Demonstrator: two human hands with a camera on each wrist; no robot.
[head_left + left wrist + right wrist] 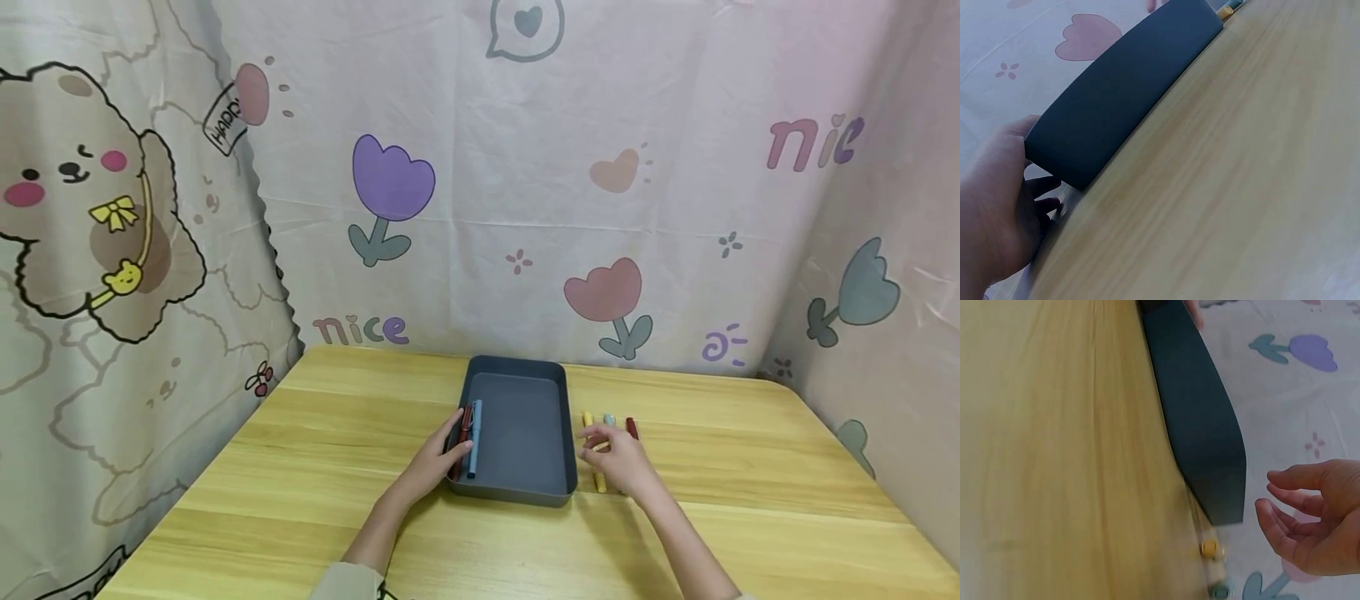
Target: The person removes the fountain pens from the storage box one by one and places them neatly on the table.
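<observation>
One left hand (435, 458), lower centre of the frame, grips the left wall of the grey tray (525, 433), thumb over the rim, fingers outside. Inside the tray, along its left side, lie a dark red pen (464, 437) and a blue pen (475, 437). Right of the tray, on the wooden table (322, 442), lie a yellow pen (600, 482), a teal pen (609, 419) and a red pen (632, 427). Above them, lower right of centre, the right hand (621, 458) holds nothing; fingers loosely bent, thumb apart.
</observation>
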